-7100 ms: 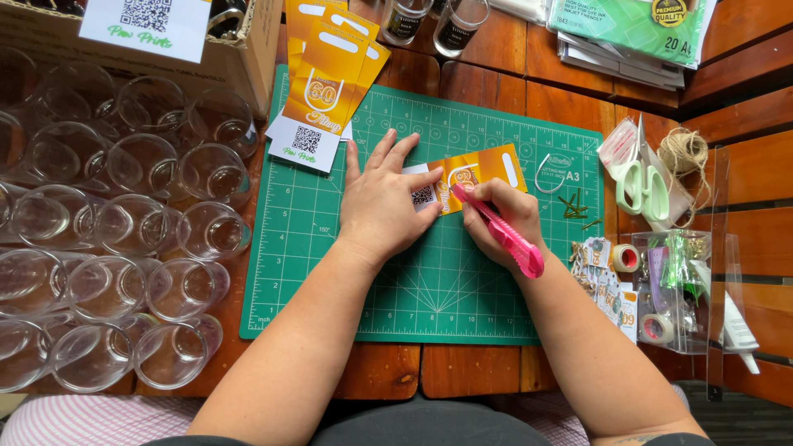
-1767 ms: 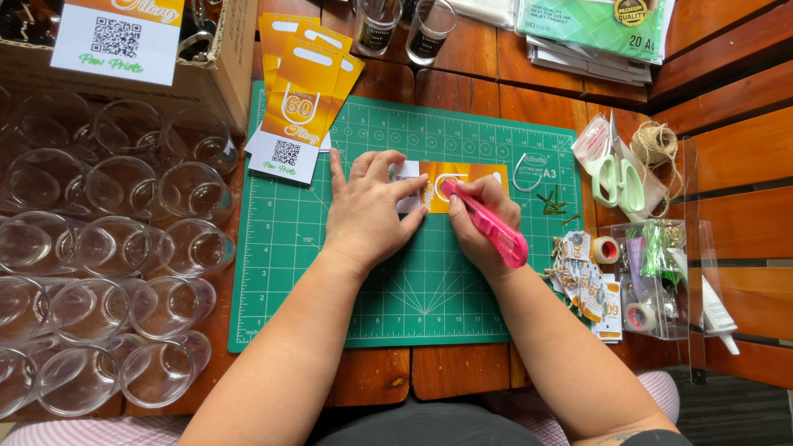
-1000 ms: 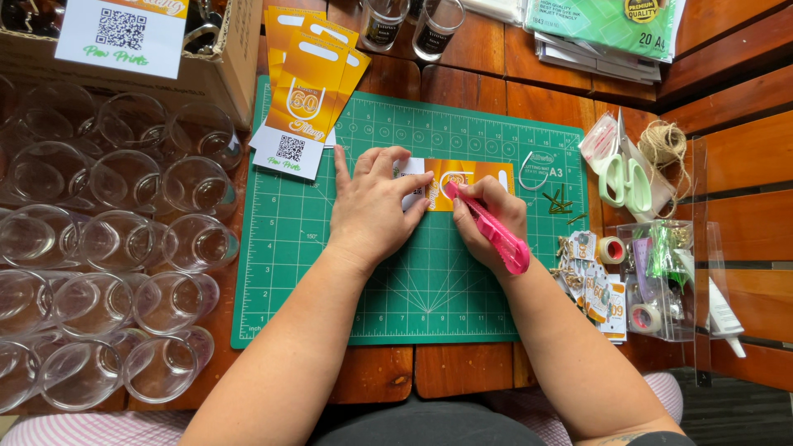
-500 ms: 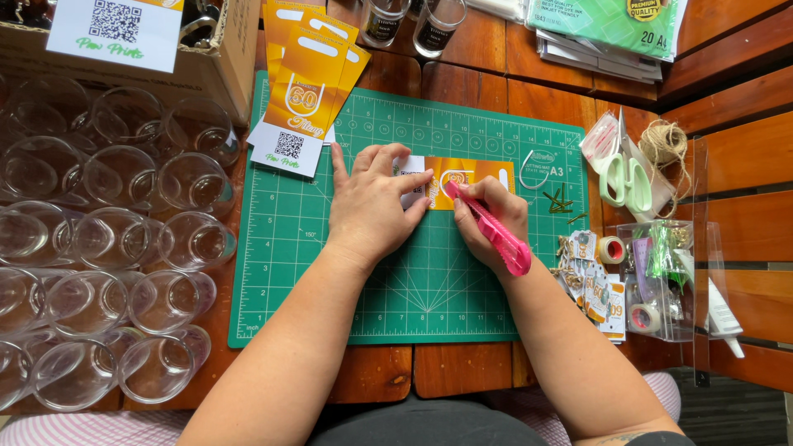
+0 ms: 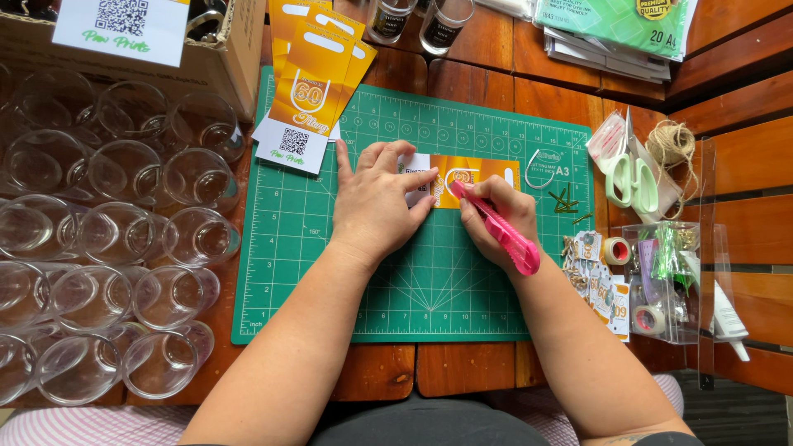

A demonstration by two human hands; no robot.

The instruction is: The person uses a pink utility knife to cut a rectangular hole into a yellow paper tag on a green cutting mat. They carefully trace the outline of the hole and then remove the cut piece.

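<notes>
Green mat (image 5: 330,272), card (image 5: 462,177), pink cutter (image 5: 500,231)

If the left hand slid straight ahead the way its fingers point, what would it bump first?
Probably the orange card under its fingertips; the left hand points up and right across the green cutting mat.

Both bare forearms enter from the bottom edge and converge toward frame centre. Left hand (image 5: 376,198) is palm down, fingers spread and slightly curled, thumb out to the left, pressing flat just left of centre. Right hand (image 5: 496,216) sits just right of it, curled into a closed pen-like grip, knuckles up, wrist angled toward lower right. Hands nearly touching.
</notes>
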